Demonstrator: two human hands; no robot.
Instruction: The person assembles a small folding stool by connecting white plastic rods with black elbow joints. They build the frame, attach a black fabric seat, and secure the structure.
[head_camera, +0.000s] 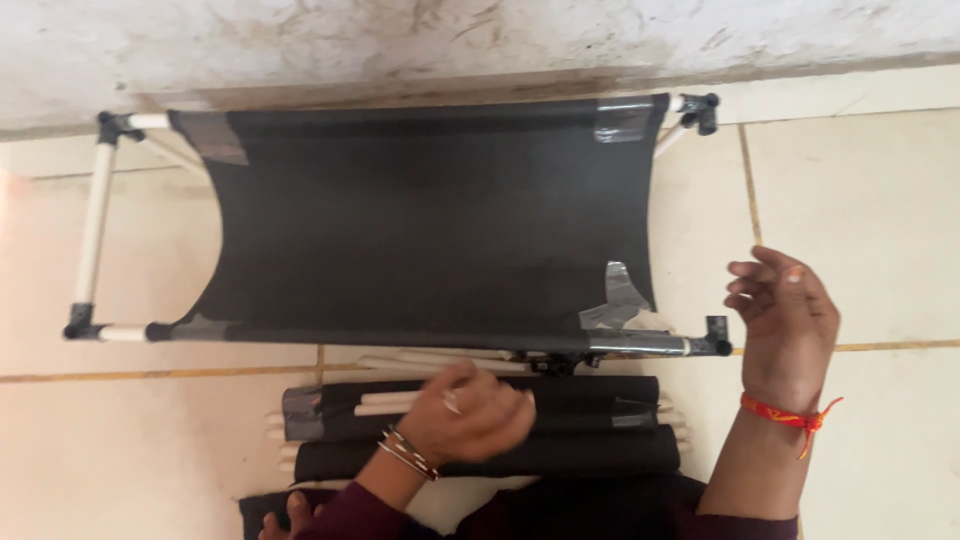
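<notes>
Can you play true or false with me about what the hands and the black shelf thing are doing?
1. The left hand rests on a stack of rolled black fabric. True.
2. The right hand grips a hammer. False: it is empty, fingers curled, near the corner connector.
3. The black cloth shelf is stretched between white tubes. True.
4. The shelf stands on grass. False: it lies on the tiled floor.
5. The right wrist wears a red thread. True.
</notes>
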